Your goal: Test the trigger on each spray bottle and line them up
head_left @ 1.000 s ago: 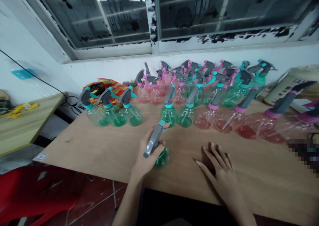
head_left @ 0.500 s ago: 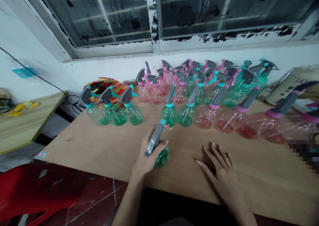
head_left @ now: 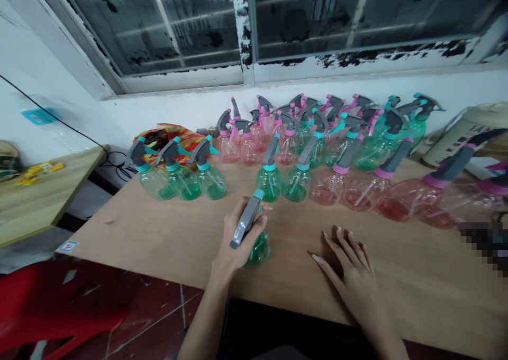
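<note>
The left hand (head_left: 234,238) is wrapped around the neck of a green spray bottle (head_left: 256,246) near the table's (head_left: 159,233) front edge; the right hand (head_left: 347,267) lies flat, fingers spread; the bottle looks light, thin-walled, and easiest to hold at the neck.

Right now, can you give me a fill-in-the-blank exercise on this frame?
1. The left hand has its grip on a spray bottle with a ____ body.
2. The right hand lies flat on the table, holding ____.
3. At far left, ____ green bottles stand as a separate group.
Missing words: green; nothing; three.
</note>
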The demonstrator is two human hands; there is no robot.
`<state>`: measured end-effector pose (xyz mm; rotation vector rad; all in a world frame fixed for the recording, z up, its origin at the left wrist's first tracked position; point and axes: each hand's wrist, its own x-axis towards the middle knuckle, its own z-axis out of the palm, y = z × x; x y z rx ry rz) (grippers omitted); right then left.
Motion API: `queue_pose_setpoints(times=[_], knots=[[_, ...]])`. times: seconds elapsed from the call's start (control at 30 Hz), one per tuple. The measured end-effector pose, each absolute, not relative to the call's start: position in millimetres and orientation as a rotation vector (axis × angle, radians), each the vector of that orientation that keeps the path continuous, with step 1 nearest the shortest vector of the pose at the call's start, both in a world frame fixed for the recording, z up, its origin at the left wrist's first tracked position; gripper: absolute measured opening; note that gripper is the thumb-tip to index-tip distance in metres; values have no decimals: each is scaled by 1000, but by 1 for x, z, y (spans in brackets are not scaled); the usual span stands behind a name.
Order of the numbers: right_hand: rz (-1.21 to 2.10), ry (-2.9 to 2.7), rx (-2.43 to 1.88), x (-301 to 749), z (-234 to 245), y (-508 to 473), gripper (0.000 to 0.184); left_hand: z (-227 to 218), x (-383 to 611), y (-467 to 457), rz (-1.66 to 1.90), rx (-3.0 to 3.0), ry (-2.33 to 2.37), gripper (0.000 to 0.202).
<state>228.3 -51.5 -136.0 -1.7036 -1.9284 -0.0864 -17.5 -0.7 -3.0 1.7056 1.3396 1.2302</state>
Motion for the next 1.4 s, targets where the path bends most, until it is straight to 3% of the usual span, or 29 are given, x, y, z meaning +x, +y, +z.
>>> queue_pose_setpoints(times=[0.2,0.8,1.13,1.4], knots=[[-87,-1924,-1716,228,-138,-52,72,-3,-17,-3,1177,1709,1353,42],[-78,-1929,-1712,228,-137,-52,71,-3,-16,-5,1151,1679,1340,48],[-62,-1922,-1707,228,-138,-52,71,-1,-16,-4,1167,1643,1315,42],[-36,-1916,-1709,228,-139,-53,72,-8,-18,0,1197,1666,1365,22]])
